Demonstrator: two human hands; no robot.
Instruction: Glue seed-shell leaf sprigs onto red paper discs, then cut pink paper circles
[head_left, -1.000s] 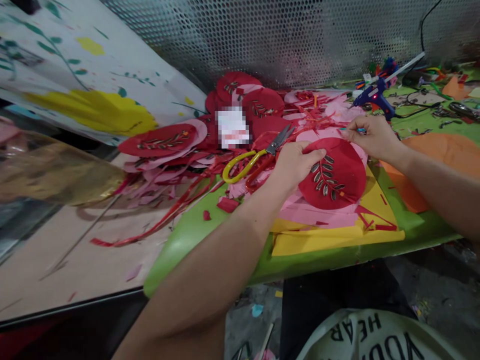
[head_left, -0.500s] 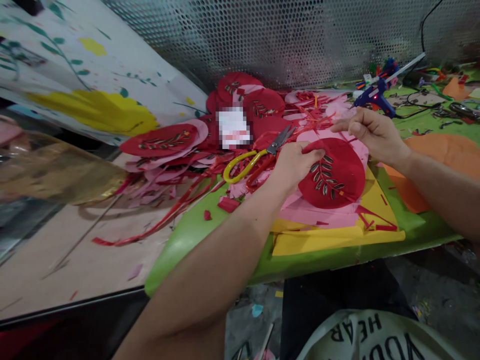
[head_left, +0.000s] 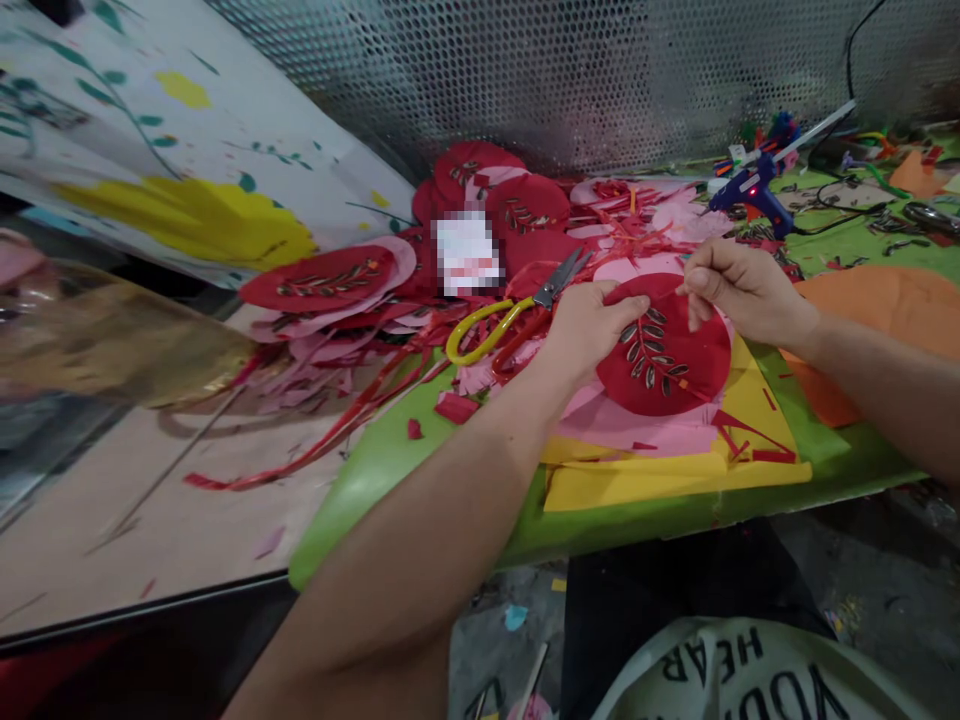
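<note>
Perforated metal (head_left: 525, 90) stands behind the green tabletop (head_left: 382, 460). On my feed, the left hand (head_left: 589, 325) holds the red disc (head_left: 690, 345) at its upper left edge, thumb on top. The right hand (head_left: 731, 285) is over its upper right edge, fingers bunched; I can't tell whether they grip anything. Pink paper (head_left: 645, 435) lies underneath, scissors (head_left: 556, 283) beside the left hand, the glue gun (head_left: 754, 195) beyond the right.

Left forearm (head_left: 442, 500) toward 1 o'clock, left hand (head_left: 589, 325) gripping, thumb toward 3; right forearm (head_left: 885, 365) toward 10, right hand (head_left: 739, 288) fingers curled, pinching
</note>
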